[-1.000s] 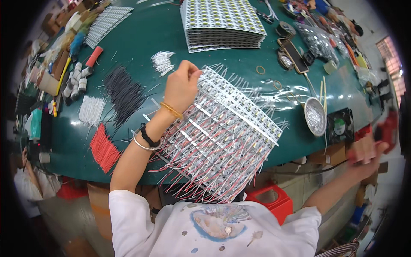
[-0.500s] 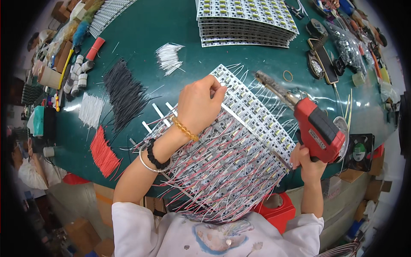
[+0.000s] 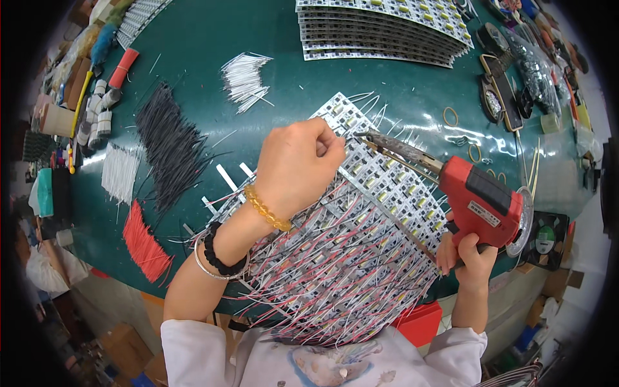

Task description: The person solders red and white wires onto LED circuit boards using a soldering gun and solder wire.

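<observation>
My left hand (image 3: 296, 164) is closed in a pinch over the upper left edge of a circuit board panel (image 3: 387, 171); what its fingertips hold is too small to make out. A red and black soldering gun (image 3: 480, 200) is gripped in my right hand (image 3: 476, 261). Its long tip points left and ends just beside my left fingertips, over the panel. White wires stick out along the panel's far edge. Nearer to me, boards with many red and white wires (image 3: 335, 258) on them spread down toward my lap.
Cut wires lie on the green table (image 3: 284, 97) in piles: black wires (image 3: 171, 145), red wires (image 3: 147, 248), white wires (image 3: 245, 80) and more white wires (image 3: 120, 173). A stack of panels (image 3: 380, 48) stands at the back. Rubber bands (image 3: 451, 116) lie to the right.
The soldering gun has moved left and down, bringing its tip from above the far edge to beside my left fingertips. My left hand stays pinched at the panel's edge; the view has shifted slightly.
</observation>
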Action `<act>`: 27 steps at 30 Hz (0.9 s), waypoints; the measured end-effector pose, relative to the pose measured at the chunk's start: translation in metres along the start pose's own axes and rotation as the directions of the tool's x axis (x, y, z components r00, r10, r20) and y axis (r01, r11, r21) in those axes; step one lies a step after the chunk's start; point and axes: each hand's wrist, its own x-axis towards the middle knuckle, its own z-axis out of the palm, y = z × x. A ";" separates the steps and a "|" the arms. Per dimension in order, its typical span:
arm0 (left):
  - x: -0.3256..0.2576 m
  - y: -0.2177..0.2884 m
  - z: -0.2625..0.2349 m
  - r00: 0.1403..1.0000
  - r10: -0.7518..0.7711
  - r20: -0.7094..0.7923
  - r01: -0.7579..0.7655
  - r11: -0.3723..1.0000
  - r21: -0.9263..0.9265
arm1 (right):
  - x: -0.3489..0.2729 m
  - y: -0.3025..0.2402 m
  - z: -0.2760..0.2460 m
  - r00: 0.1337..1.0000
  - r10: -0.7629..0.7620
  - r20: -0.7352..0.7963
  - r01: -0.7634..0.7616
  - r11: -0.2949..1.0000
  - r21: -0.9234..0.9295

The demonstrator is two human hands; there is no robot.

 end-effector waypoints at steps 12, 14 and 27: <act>-0.001 -0.004 0.003 0.996 0.081 -0.033 -0.080 0.996 0.049 | 0.000 0.004 0.006 0.995 -0.075 -0.069 0.073 0.996 -0.041; -0.002 -0.004 0.004 0.996 0.083 -0.035 -0.081 0.995 0.051 | -0.001 0.004 0.003 0.999 -0.033 -0.032 0.030 0.995 -0.093; -0.001 -0.004 0.003 0.997 0.069 -0.017 -0.068 0.996 0.051 | -0.004 -0.001 0.002 0.999 0.004 -0.052 -0.006 1.000 -0.030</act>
